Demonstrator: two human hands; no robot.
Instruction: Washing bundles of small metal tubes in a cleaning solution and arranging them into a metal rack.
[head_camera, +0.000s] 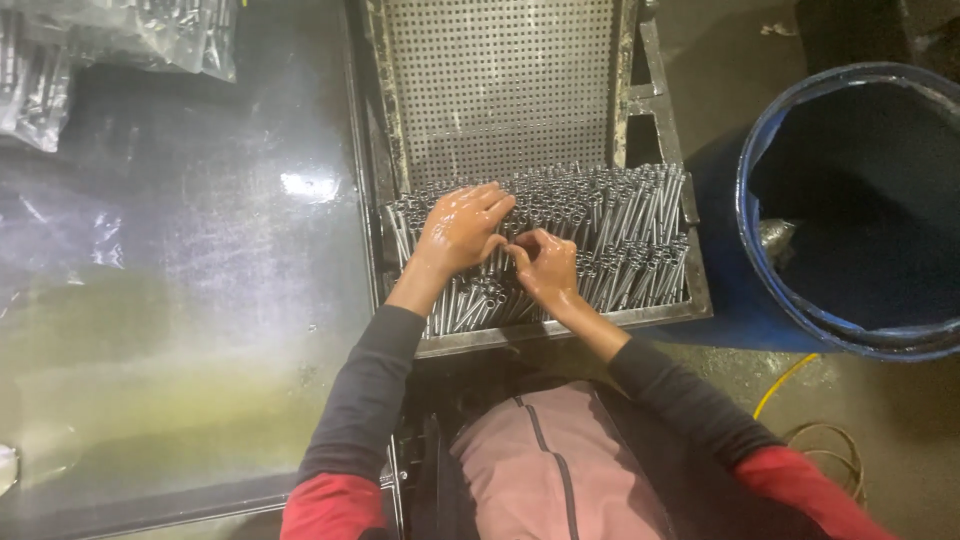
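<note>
Steadiness looks key while the wet left hand lies spread, palm down, over the upright metal tubes packed in the perforated tray, and the right hand pinches one tube tip beside it, so neighbours stay standing

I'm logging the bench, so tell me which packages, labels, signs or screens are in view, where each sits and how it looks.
Clear plastic bags: top left on the wet dark table, crumpled, see-through, holding metal parts.
No labels, signs or screens show.
</note>
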